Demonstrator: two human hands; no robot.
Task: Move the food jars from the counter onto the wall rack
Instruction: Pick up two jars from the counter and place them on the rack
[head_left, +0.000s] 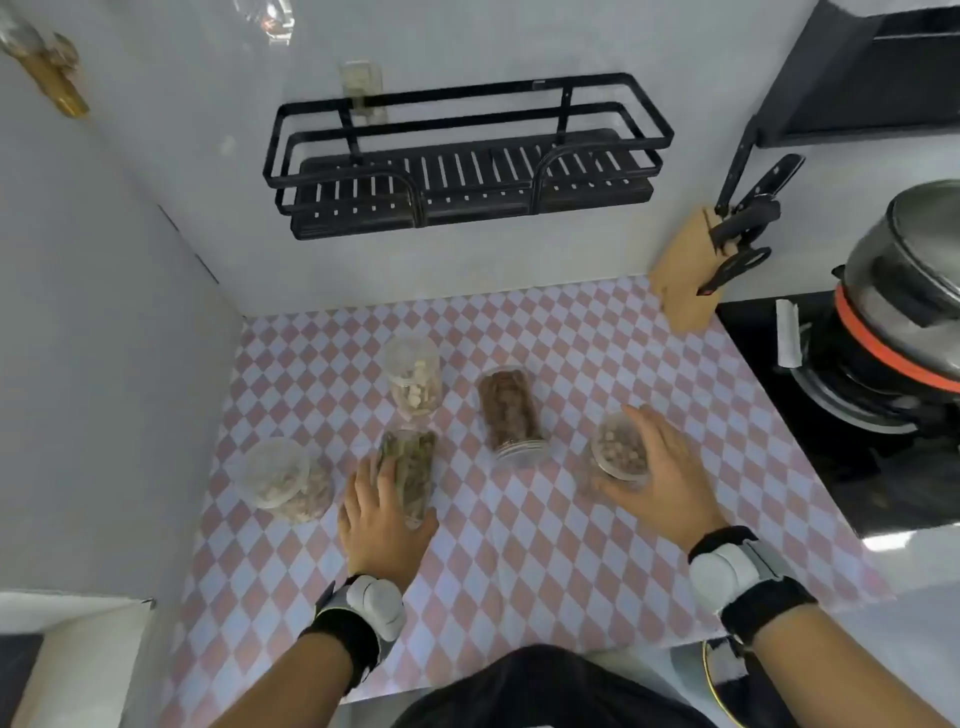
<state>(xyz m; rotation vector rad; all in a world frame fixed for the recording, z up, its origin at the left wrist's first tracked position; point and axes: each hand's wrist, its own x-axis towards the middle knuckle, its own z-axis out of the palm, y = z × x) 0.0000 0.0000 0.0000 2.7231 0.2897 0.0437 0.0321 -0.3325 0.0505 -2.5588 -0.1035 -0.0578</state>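
Left hand (382, 512): I have it wrapped round the green-filled jar (410, 475), fingers (370, 475) curled on its left side, thumb side hidden behind the jar. I judge the hold partial; if I lift now the smooth plastic could slide through.
Right hand (657, 467): cupped over the nut jar (621, 452), fingers spread wide round its far side and lid; I cannot tell whether they are clamped or only resting.
Two-at-once risk: with both hands loaded, I judge I have nothing free to steady a slipping jar.
Pale jar at left (283, 480): near my left hand on the counter (519, 545); a sideways swing of the wrist could knock it.
Brown jar (511, 410): between my hands, slightly farther, apart from both; low risk.
White-piece jar (414, 379): just beyond the green-filled jar, in my lifting path; I would rise straight before going forward.
Wall rack (467, 156): holds nothing yet, front rails stand above the slatted floor. A jar base catching a rail could tip the jar back onto the counter.
Knife block (691, 270): right of the rack, well clear unless my right arm drifts.
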